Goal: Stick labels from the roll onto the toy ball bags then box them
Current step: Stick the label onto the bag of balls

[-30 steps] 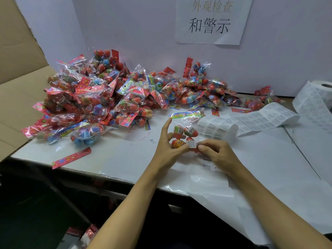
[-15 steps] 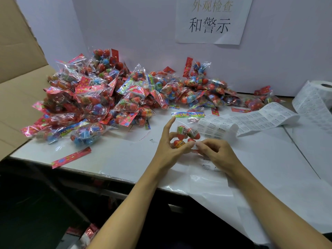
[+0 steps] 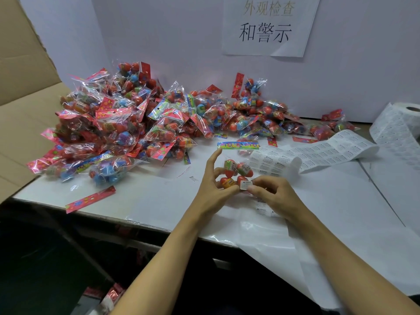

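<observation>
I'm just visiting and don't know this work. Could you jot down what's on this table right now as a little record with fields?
Left hand: holds a clear bag of toy balls, index finger raised
Right hand: presses a small white label onto that bag
Label strip: unrolled across the table from the roll at far right
Pile of bags: heaped at the back left of the table
Cardboard box: open, at the left
Wall sign: paper with Chinese characters
</observation>
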`<state>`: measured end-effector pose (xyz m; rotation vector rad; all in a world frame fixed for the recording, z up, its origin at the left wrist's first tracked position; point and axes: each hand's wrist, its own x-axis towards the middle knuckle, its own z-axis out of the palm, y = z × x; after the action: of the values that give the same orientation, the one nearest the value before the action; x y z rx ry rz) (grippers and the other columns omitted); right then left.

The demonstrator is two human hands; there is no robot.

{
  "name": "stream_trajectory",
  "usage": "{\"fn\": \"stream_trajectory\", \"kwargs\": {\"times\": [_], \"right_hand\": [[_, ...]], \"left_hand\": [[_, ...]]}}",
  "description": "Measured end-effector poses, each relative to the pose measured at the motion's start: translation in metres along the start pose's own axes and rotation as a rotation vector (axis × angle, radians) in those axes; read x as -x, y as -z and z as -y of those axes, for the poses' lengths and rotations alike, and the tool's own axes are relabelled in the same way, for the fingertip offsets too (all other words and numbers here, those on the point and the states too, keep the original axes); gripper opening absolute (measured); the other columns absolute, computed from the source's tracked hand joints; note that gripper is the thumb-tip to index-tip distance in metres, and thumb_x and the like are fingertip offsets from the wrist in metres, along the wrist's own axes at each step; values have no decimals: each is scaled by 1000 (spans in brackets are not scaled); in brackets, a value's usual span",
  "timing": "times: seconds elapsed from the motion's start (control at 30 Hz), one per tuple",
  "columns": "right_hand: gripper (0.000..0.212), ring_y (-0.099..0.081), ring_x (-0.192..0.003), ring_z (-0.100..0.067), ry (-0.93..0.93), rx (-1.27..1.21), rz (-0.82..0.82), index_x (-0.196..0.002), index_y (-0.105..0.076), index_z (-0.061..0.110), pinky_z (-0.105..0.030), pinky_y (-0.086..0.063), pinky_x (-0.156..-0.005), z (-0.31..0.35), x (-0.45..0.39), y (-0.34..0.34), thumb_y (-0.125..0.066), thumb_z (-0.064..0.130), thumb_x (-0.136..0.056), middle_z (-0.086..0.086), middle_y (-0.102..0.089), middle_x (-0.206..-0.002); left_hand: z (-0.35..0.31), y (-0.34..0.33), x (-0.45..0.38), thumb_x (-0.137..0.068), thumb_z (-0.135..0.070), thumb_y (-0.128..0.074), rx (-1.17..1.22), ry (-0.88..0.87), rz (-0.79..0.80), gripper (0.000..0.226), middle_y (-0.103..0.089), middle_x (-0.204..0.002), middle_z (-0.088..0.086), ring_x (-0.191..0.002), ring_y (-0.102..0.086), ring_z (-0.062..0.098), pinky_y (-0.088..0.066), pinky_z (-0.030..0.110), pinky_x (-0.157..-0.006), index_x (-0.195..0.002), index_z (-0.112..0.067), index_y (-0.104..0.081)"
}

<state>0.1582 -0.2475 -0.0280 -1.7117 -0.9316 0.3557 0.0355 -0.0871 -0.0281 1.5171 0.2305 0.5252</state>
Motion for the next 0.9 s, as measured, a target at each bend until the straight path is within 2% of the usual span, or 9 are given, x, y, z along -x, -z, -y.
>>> {"fn": "stream_trajectory", "kwargs": {"times": [0.1, 0.17, 0.27, 0.33, 0.43, 0.6, 0.77, 0.83, 0.9], "right_hand": [[11, -71, -87, -35, -61, -138, 2, -84, -78, 18, -50, -60, -84, -2, -1, -1, -68, 21, -86, -15, -74, -88], [29, -70, -83, -39, -34, -130, -15, -84, -76, 13, -58, -56, -83, -1, -1, -2, -70, 42, -85, -20, -72, -85], [54, -72, -87, -33, -30, -130, -33, -86, -76, 17, -54, -58, -85, 4, 0, -4, -72, 70, -77, -14, -74, -87], [36, -73, -88, -25, -27, -144, -31, -87, -78, 25, -48, -58, -88, 6, 0, -4, -71, 59, -80, -5, -76, -87], [19, -73, -87, -14, -22, -138, -27, -85, -79, 32, -37, -58, -83, 7, 0, -3, -69, 47, -81, 3, -78, -88], [15, -73, -91, -11, 2, -140, -36, -86, -82, 32, -19, -54, -80, 10, 2, 0, -70, 41, -82, 2, -79, -94], [17, -72, -92, -13, -14, -156, -53, -86, -82, 30, -21, -54, -81, 12, 2, -1, -69, 39, -82, 2, -79, -95], [16, -73, -87, -10, -36, -184, -65, -83, -82, 33, -20, -55, -76, 14, 3, -1, -69, 40, -80, 2, -79, -92], [15, -72, -82, -11, -75, -223, -94, -83, -83, 34, -25, -57, -74, 14, 4, 1, -70, 41, -80, 0, -79, -88]], "left_hand": [[2, -1, -3, -80, -23, -76, 157, 33, -47, 86, -71, -116, 9, -104, -73, 26, -62, 39, -85, -145, -59, -32], [0, -1, -4, -83, -37, -76, 181, 81, -71, 79, -76, -109, 1, -104, -74, 19, -61, 30, -77, -147, -52, -31], [-1, -2, -4, -83, -44, -74, 97, 111, -60, 46, -78, -102, -2, -98, -75, 16, -60, 26, -73, -127, -32, -65], [-1, -3, -3, -86, -39, -73, 62, 84, -25, 23, -78, -98, 1, -95, -74, 15, -58, 26, -74, -105, -28, -78], [0, -2, -3, -87, -34, -72, 15, 61, -16, 12, -78, -92, 0, -89, -73, 14, -57, 27, -77, -93, -27, -80], [4, -2, -4, -89, -35, -70, -37, 52, -14, 16, -75, -86, -1, -82, -68, 11, -56, 28, -73, -90, -21, -78], [1, -4, -2, -92, -33, -69, -36, 65, -6, 18, -72, -83, -3, -79, -67, 11, -55, 29, -72, -92, -16, -76], [-2, -4, -1, -88, -39, -73, -46, 58, 0, 21, -75, -92, -3, -86, -71, 10, -55, 26, -77, -102, -24, -76], [-5, -3, 2, -79, -48, -82, -88, 66, 53, 53, -73, -110, -3, -102, -71, 9, -55, 22, -85, -128, -36, -64]]}}
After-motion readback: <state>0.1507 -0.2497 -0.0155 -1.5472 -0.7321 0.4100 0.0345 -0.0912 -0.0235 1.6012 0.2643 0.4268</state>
